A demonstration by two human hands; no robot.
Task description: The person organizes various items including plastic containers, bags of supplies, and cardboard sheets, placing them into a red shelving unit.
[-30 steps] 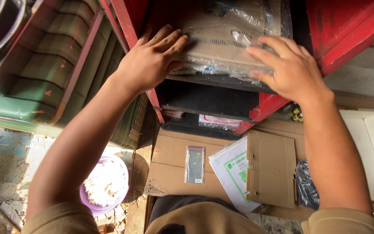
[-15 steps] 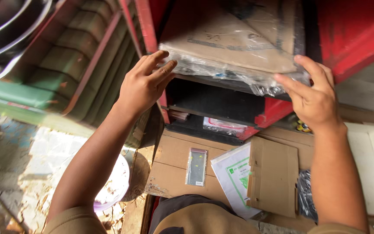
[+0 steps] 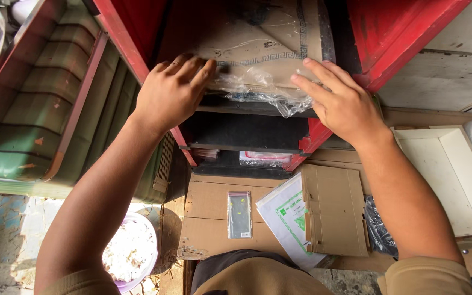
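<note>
- My left hand (image 3: pixel 173 95): fingers (image 3: pixel 195 68) together and flat, pressing the near left corner of the plastic-wrapped cardboard package (image 3: pixel 266 46); nothing is gripped.
- My right hand (image 3: pixel 342 106): fingers (image 3: pixel 315 76) slightly spread, laid flat on the package's near right edge, thumb out of sight.
- The package lies on the top shelf of the red cabinet (image 3: pixel 400 38), its near edge overhanging the shelf's front lip.
- Loose plastic film (image 3: pixel 263 90) bunches at that edge; I judge even pressure from both palms keeps the package square and stops the film snagging.
- Below, at the cabinet's foot: flat cardboard sheet (image 3: pixel 208 205) carrying a small zip bag (image 3: pixel 240 214).
</note>
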